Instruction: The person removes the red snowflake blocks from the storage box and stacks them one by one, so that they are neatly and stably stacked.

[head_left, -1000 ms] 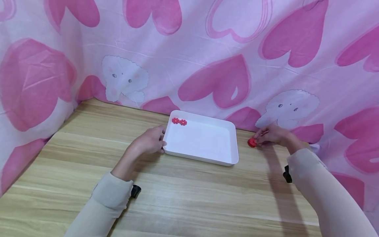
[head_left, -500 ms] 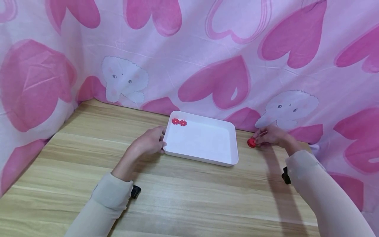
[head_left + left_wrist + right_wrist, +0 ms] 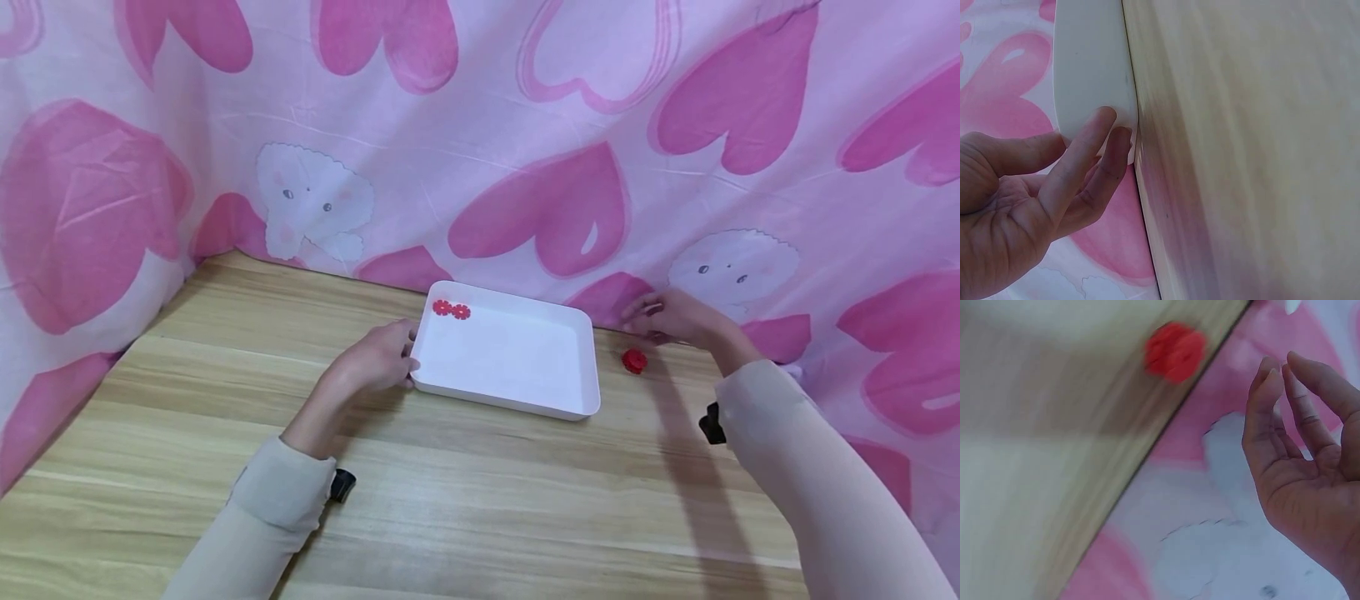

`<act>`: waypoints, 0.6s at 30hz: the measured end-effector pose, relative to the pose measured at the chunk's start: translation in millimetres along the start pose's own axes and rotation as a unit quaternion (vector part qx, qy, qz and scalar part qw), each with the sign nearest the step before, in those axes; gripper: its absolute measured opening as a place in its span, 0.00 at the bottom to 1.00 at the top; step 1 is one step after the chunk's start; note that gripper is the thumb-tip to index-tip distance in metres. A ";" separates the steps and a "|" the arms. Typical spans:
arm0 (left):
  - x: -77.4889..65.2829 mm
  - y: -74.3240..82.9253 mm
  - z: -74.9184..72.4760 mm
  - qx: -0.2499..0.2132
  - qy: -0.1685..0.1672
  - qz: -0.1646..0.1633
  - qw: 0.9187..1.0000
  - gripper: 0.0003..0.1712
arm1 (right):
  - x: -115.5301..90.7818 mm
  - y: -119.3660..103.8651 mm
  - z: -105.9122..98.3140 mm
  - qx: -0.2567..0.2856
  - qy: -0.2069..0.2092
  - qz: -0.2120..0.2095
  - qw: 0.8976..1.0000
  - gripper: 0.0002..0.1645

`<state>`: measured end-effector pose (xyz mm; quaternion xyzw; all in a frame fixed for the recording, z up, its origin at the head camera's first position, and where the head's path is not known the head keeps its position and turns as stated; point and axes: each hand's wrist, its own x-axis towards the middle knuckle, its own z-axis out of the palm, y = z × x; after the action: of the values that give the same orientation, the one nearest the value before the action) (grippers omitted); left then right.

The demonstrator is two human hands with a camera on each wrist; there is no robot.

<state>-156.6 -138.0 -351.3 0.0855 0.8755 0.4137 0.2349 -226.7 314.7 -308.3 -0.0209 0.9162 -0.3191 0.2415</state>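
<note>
My left hand [image 3: 381,357] holds the left end of a shallow white tray [image 3: 506,402]. In the left wrist view, fingertips [image 3: 1107,115] lie against the tray's outer wall and the thumb is at its rim. Two joined red notched discs [image 3: 452,310] lie in the tray's far left corner. A red clump of notched discs [image 3: 634,361] sits on the table right of the tray; the right wrist view shows it blurred. My right hand [image 3: 667,315] is raised just beyond this clump, apart from it. Its fingers are loosely bent, thumb near the fingertips, holding nothing.
The wooden table [image 3: 450,500] runs back to a pink and white heart-patterned curtain [image 3: 412,167], close behind the tray and the red clump. Black wrist devices [image 3: 342,485] are worn at both sleeve cuffs.
My right hand has let go of the red clump and moved up and slightly left, away from it. The clump stays on the table. The left hand and tray keep their places.
</note>
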 end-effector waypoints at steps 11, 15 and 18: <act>-0.8 1.2 -0.3 -0.002 -0.001 0.003 1.000 0.25 | 12.3 -57.4 17.5 -0.009 -0.022 -0.007 1.000 0.23; -1.2 1.0 -0.5 -0.003 0.000 0.004 1.000 0.25 | 18.1 -73.3 25.3 -0.009 -0.037 0.003 0.999 0.24; -2.0 0.8 -0.3 -0.006 0.004 0.007 1.000 0.25 | 22.1 -84.0 31.3 -0.005 -0.042 0.002 0.999 0.24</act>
<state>-155.1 -138.4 -349.8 0.0888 0.8734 0.4205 0.2290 -241.6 225.6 -289.1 -0.0339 0.9067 -0.3132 0.2804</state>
